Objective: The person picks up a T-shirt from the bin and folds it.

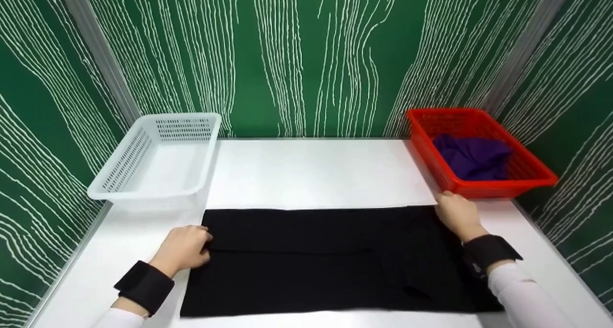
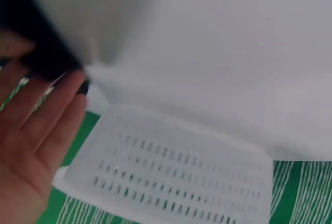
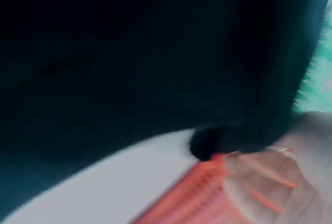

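Observation:
A black cloth [image 1: 287, 280] lies spread as a long, flat rectangle, with layers overlapping and a fold line running along its middle. My left hand [image 1: 184, 246] is at its left edge; in the left wrist view the thumb and fingers [image 2: 57, 110] pinch the dark fabric [image 2: 44, 42]. At the far right corner my right hand [image 1: 459, 215] grips the cloth, right beside the red basket. In the right wrist view the fabric [image 3: 129, 68] fills much of the picture and its bunched corner [image 3: 218, 140] sits in the fingers.
A white plastic basket [image 1: 203, 163] stands at the back left. The red basket [image 1: 483, 188] at the back right holds a crumpled purple cloth [image 1: 474, 158]. White table surface [image 1: 311, 175] shows between the baskets. Green panels [image 1: 325, 69] with white lines rise behind and at both sides.

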`<state>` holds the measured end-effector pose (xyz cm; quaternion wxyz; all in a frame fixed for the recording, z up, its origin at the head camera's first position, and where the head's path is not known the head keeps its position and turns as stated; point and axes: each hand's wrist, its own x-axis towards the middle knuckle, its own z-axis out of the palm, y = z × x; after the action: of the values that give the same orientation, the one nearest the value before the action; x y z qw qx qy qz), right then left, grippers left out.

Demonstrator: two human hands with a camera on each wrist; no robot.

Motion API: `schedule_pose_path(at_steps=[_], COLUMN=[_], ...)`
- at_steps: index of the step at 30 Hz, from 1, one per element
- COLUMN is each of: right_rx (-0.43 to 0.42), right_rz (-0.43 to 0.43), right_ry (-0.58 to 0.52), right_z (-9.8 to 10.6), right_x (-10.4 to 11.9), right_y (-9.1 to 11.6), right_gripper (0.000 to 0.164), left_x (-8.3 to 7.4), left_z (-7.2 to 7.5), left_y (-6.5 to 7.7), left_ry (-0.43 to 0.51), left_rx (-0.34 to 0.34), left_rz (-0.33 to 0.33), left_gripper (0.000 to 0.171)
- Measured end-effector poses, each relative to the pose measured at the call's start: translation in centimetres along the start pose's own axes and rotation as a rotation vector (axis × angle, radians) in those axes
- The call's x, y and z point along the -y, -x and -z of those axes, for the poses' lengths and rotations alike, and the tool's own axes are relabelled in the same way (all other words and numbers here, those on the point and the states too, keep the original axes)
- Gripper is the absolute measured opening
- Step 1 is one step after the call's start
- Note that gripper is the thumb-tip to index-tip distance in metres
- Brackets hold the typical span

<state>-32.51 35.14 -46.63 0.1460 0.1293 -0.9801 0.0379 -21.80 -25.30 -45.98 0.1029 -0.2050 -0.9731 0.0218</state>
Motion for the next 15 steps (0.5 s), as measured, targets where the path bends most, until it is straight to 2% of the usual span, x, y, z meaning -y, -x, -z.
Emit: schedule_pose_path(at_steps=[2,3,6,8,9,11,15], right_rx=[0.040,0.092,0.361,0.529,0.586,0.648,0.664], right_rz=[0.033,0.041,-0.001,-0.074,-0.110,-0.152,-0.225], right_ry=[0.014,0.001,-0.082,-0.136,-0.150,-0.146,-0.115], right_z=[0.7,1.2,2.4,2.8,2.8,2.5,1.3], right_x=[1.9,3.0,6.5,8.6,9.5,10.7,12.0], right_y=[0.8,1.3,2.9,4.1,4.6,5.7,7.7], right_gripper=[0.028,0.039,0.071,0.083,0.087,0.094,0.101], left_x=[-0.5,-0.8,-1.9,-2.8,-3.2,-3.8,-4.2], left_z=[1.0,1.2,1.1,0.4,-0.2,-1.2,-3.0], left_y=[-0.1,-0.3,-1.3,-2.0,-2.3,-2.5,-2.1], left_ry=[0.063,0.087,0.136,0.162,0.173,0.190,0.232], left_rx=[0.077,0.100,0.111,0.123,0.139,0.185,0.276], left_rz=[0.036,0.047,0.020,-0.014,-0.032,-0.061,-0.061], left_gripper=[0.034,0.048,0.079,0.093,0.098,0.104,0.108])
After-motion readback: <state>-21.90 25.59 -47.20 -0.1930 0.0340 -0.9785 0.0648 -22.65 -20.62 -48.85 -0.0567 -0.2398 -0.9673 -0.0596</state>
